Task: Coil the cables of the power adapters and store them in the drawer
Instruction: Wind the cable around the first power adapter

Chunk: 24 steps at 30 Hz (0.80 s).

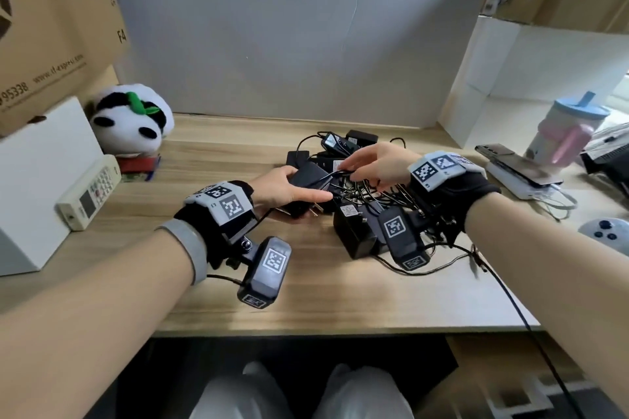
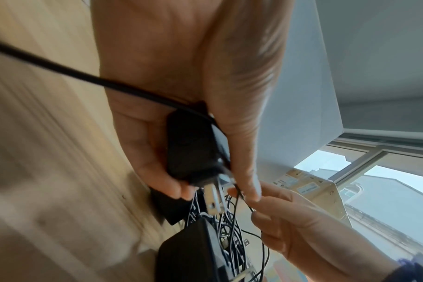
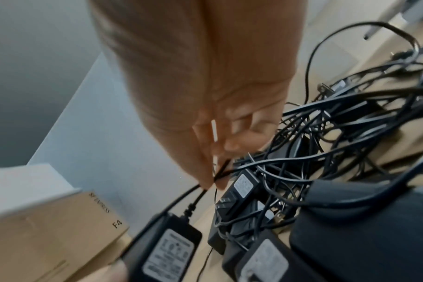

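Note:
A tangled heap of black power adapters (image 1: 354,231) and thin black cables (image 1: 374,190) lies mid-desk. My left hand (image 1: 289,187) grips one black adapter (image 1: 308,177) (image 2: 191,145), its plug prongs (image 2: 213,194) pointing toward the heap. My right hand (image 1: 371,165) pinches that adapter's cable (image 1: 335,173) (image 3: 217,171) between thumb and fingertips, just beyond the adapter's body (image 3: 164,248). More adapters with white labels (image 3: 244,185) lie beneath. No drawer is in view.
A plush panda (image 1: 132,119), a remote control (image 1: 90,194) and a white box (image 1: 37,173) stand at the left. A phone on a white block (image 1: 517,167), a blue-lidded cup (image 1: 568,129) and a game controller (image 1: 606,231) are at the right. The wooden desk (image 1: 323,299) runs to its front edge.

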{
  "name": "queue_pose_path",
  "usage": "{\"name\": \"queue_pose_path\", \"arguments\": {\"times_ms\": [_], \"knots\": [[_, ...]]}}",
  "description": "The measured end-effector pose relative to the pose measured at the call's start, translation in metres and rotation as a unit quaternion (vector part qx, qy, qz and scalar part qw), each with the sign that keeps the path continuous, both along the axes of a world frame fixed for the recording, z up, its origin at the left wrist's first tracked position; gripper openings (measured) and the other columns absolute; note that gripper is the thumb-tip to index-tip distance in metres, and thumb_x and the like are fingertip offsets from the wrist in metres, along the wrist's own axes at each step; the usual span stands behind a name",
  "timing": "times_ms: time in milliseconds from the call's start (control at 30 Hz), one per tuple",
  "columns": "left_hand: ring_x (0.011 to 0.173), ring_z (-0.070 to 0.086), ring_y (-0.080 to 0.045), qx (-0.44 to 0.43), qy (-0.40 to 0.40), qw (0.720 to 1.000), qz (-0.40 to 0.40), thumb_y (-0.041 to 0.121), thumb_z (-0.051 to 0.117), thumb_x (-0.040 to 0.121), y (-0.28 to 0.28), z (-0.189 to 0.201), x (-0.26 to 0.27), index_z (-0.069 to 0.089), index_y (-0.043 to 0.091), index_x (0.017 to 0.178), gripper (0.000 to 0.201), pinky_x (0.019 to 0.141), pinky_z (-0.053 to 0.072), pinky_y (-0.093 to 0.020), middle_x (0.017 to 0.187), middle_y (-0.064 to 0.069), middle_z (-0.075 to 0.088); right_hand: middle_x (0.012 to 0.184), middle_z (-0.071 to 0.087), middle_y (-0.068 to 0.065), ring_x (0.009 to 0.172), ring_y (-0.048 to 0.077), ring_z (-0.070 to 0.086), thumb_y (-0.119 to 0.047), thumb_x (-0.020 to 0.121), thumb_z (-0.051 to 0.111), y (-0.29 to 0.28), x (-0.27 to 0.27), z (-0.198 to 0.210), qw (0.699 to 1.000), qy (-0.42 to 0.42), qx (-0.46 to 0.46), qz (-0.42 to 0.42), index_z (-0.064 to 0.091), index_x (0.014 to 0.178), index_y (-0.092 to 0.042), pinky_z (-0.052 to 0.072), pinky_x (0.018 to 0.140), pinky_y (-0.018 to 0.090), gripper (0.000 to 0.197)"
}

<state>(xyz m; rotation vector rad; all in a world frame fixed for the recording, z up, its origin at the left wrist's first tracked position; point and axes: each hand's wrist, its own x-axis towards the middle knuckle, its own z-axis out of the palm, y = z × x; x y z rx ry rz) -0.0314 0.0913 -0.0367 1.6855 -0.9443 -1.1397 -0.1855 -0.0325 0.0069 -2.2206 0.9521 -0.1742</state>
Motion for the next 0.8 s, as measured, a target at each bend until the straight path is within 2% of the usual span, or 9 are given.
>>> {"name": "queue_pose_path", "arguments": {"times_ms": [67,200,300,367,433,533,633,700,800], "knots": [[0.062,0.061,-0.016,-0.003,0.02,1.0,0.003,0.039,0.076,0.072,0.004,0.006,-0.004,0.053,0.011,0.114,0.055,0.055,0.054,-0.026,0.075,-0.004,0.067,0.069,0.059,-0.008,0.049,0.008,0.043,-0.012,0.085,0.064,0.002,-0.004,0.002,0.998,-0.035,-0.054,-0.022,0.07,0.099,-0.017,0.043,0.042,0.014,0.016],[0.058,0.058,-0.014,-0.008,0.059,0.998,0.024,0.061,0.05,0.084,0.009,0.014,-0.011,0.057,0.014,0.1,0.05,0.049,0.046,-0.02,0.079,-0.005,0.063,0.07,0.064,-0.005,0.047,0.009,0.046,-0.02,0.083,0.068,0.005,-0.01,0.002,0.986,-0.114,-0.1,-0.062,0.073,0.091,-0.018,0.043,0.042,0.016,0.01],[0.064,0.057,-0.014,-0.032,0.029,0.998,0.049,0.042,0.05,0.095,0.013,0.014,-0.012,0.057,0.01,0.114,0.038,0.049,0.044,-0.019,0.089,-0.01,0.062,0.073,0.064,-0.004,0.043,0.007,0.047,-0.024,0.083,0.068,0.003,-0.016,0.0,0.979,-0.135,-0.125,-0.086,0.072,0.088,-0.016,0.04,0.041,0.015,0.01],[0.07,0.057,-0.015,-0.051,0.012,0.996,0.066,0.027,0.053,0.096,0.015,0.014,-0.013,0.056,0.008,0.118,0.029,0.057,0.047,-0.021,0.09,-0.009,0.06,0.073,0.063,-0.004,0.039,0.002,0.047,-0.024,0.084,0.068,0.0,-0.02,-0.002,0.974,-0.147,-0.136,-0.108,0.071,0.087,-0.013,0.037,0.038,0.013,0.012],[0.079,0.058,-0.017,-0.081,-0.013,0.991,0.104,0.019,0.059,0.093,0.014,0.013,-0.01,0.056,0.011,0.112,0.021,0.069,0.051,-0.028,0.096,-0.009,0.059,0.075,0.064,-0.002,0.037,0.0,0.047,-0.022,0.086,0.066,-0.003,-0.023,-0.001,0.973,-0.16,-0.12,-0.114,0.07,0.093,-0.01,0.037,0.036,0.012,0.015],[0.098,0.06,-0.025,-0.157,-0.103,0.968,0.168,0.016,0.067,0.086,0.011,0.016,-0.003,0.06,0.013,0.104,0.019,0.09,0.051,-0.039,0.108,-0.012,0.061,0.084,0.064,0.002,0.05,0.006,0.051,-0.024,0.09,0.061,0.0,-0.026,0.001,0.986,-0.15,-0.033,-0.067,0.065,0.108,-0.011,0.044,0.042,0.015,0.023],[0.096,0.059,-0.021,-0.243,-0.098,0.948,0.181,0.013,0.065,0.088,0.008,0.037,-0.009,0.063,0.017,0.09,0.005,0.09,0.052,-0.038,0.094,-0.002,0.063,0.083,0.057,0.001,0.059,0.009,0.052,-0.032,0.088,0.061,0.004,-0.024,0.003,0.995,-0.092,-0.028,-0.028,0.057,0.115,-0.023,0.046,0.049,0.019,0.029],[0.095,0.059,-0.02,-0.28,-0.074,0.94,0.18,0.012,0.062,0.09,0.005,0.058,-0.015,0.063,0.02,0.085,0.009,0.089,0.053,-0.041,0.089,0.002,0.061,0.074,0.049,-0.005,0.056,0.006,0.046,-0.038,0.086,0.063,0.004,-0.021,0.004,0.996,-0.06,-0.059,-0.016,0.055,0.11,-0.031,0.04,0.051,0.018,0.026],[0.099,0.06,-0.025,-0.329,0.013,0.921,0.209,0.013,0.061,0.09,0.002,0.091,-0.019,0.061,0.019,0.086,0.008,0.084,0.055,-0.047,0.098,-0.003,0.061,0.058,0.042,-0.009,0.042,0.003,0.035,-0.038,0.086,0.063,-0.004,-0.019,0.009,0.994,-0.035,-0.09,-0.051,0.069,0.08,-0.02,0.027,0.043,0.014,0.02]]}}
